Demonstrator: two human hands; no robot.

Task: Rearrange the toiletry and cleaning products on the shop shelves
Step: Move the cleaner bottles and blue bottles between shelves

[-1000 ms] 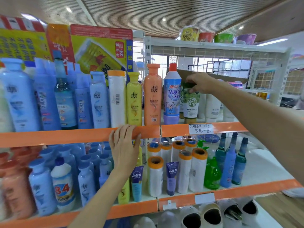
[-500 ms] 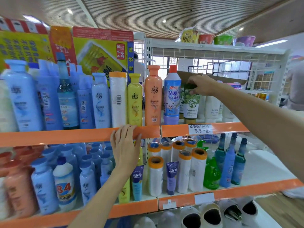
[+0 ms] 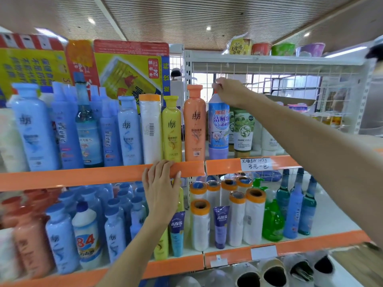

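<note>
The right hand [image 3: 231, 92] has its fingers curled round the top of the blue toilet-cleaner bottle [image 3: 218, 129], hiding the cap. That bottle stands upright on the upper shelf, just behind the orange shelf edge [image 3: 103, 176]. An orange shampoo bottle [image 3: 194, 123] stands beside it on the left, a green-labelled tube [image 3: 242, 131] on the right and a little further back.

The left hand [image 3: 160, 188] lies flat against the orange shelf edge, fingers straight and close together, fingertips hooked over its top lip, directly below a yellow shampoo bottle [image 3: 171, 129] and a white roll with an orange cap [image 3: 150, 127].

Left of those, above the same edge, stand pale blue bottles [image 3: 33, 125]. Below the edge, on the lower shelf, are more white rolls with orange ends [image 3: 253, 216], two small tubes [image 3: 220, 225], a green pump bottle [image 3: 272, 218] and a white bottle marked 84 [image 3: 87, 235].
</note>
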